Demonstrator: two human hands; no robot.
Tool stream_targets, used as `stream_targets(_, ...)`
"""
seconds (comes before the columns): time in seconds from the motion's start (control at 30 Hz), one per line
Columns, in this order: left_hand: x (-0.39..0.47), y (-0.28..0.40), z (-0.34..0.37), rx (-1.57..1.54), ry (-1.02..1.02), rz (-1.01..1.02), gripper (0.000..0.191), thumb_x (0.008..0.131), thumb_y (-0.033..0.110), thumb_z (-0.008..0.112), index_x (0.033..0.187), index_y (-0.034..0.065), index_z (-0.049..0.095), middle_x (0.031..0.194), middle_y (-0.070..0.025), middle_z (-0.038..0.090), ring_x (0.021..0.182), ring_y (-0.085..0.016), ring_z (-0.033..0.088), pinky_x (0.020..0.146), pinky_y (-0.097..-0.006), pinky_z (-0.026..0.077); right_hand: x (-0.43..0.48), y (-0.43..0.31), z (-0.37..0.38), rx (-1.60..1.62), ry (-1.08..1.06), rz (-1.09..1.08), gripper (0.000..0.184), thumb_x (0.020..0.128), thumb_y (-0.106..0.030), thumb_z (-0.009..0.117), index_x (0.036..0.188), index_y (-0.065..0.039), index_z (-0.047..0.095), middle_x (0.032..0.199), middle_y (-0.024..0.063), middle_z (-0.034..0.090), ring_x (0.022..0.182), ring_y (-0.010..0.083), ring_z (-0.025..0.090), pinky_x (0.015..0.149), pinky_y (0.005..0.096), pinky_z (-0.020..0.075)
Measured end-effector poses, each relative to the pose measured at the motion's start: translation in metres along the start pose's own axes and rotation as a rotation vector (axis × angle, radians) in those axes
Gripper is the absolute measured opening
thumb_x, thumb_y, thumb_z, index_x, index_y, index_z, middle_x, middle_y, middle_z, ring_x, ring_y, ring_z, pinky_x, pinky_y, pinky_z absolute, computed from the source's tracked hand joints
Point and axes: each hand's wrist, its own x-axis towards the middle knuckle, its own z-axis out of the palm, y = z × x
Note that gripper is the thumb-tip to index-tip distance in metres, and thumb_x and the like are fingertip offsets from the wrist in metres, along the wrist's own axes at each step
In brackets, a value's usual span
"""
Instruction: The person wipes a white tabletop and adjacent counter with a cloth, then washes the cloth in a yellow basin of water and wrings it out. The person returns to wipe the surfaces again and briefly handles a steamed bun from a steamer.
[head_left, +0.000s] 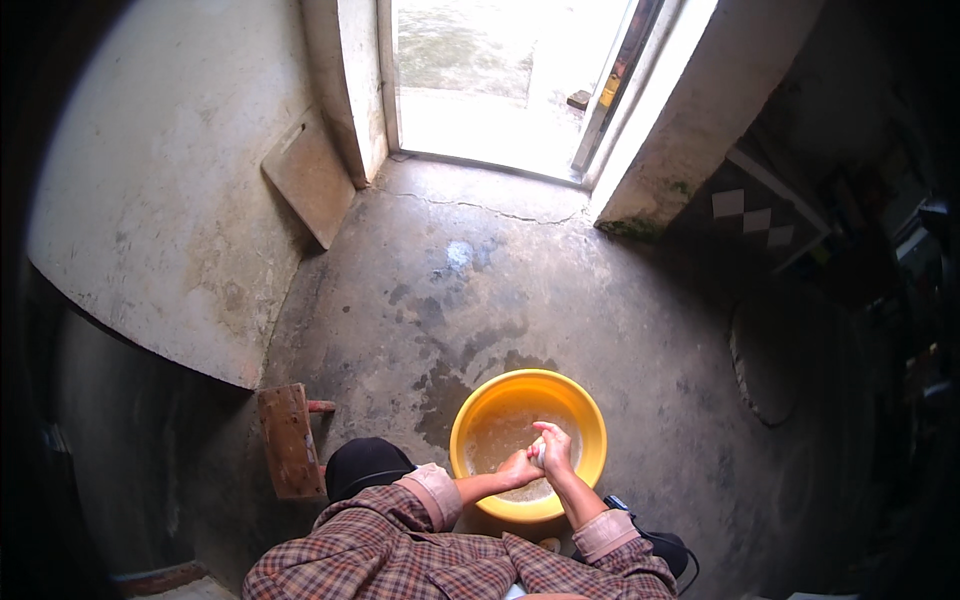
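A round yellow plastic basin stands on the floor before me, with cloudy, foamy water in it. Over the water my two hands are pressed together. My right hand is closed around a small white item, mostly covered by the fingers; whether it is cloth or soap I cannot tell. From the other side my left hand meets it, closed against the same item, its fingertips partly hidden. Both forearms cross the basin's near rim, with the sleeve cuffs folded back.
A low wooden stool with reddish legs is at my left. Dark wet patches mark the concrete floor around the basin. A board leans against the left wall, beside a bright doorway. Shadowed clutter lies right.
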Motion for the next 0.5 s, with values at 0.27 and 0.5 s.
stream_targets(0.27,-0.01,0.014,-0.012,0.308,0.059,-0.063,0.051,0.064,0.046,0.065,0.096,0.007,0.063,0.092,-0.0202,0.064,0.091,-0.035,0.061,0.076,-0.0446,0.048,0.002,0.017,0.01,0.124,0.279,-0.063,0.024,0.09,-0.008,0.035,0.105,0.004,0.05,0.053,0.0097,0.049,0.043,0.0187,0.049,0.045,0.0334,0.0466)
stream_targets(0.5,0.013,0.0,-0.012,0.256,0.171,0.028,0.043,0.066,0.037,0.066,0.105,0.0168,0.06,0.094,-0.0176,0.064,0.086,-0.034,0.062,0.073,-0.0444,0.049,0.041,0.029,-0.041,0.13,-0.085,0.116,0.031,0.091,-0.018,0.043,0.116,-0.001,0.049,0.085,0.0185,0.064,0.073,0.0243,0.064,0.068,0.0328,0.0515)
